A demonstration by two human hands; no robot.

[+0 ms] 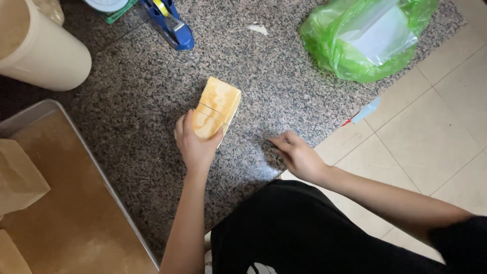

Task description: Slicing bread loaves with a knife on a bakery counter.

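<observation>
Head view looks down on a speckled granite counter that fills most of the scene, with pale floor tiles beyond its right edge. At lower left lies a metal tray lined with brown paper; its far and near ends run out of the picture, and brown paper bags on it are cut off at the left edge. A cream cylindrical container lies at upper left, only partly in view. At upper right sits a green plastic bag with a clear sheet inside; what it holds cannot be made out. A blue tape dispenser is cropped by the top edge.

Near the middle of the counter lies a yellow-orange block, a wrapped rectangular piece with marbled pale streaks. Its long axis runs diagonally, the near end toward the lower left and the far end pointing up and to the right. A thin line crosses it partway along.

Left hand wraps the block's near end, thumb along the left side, fingers curled around and hidden beneath it. Right hand rests on the counter well apart from the block, fingers loosely curled, tips touching the stone; whether it pinches anything small is hard to tell because of blur and shadow.
</observation>
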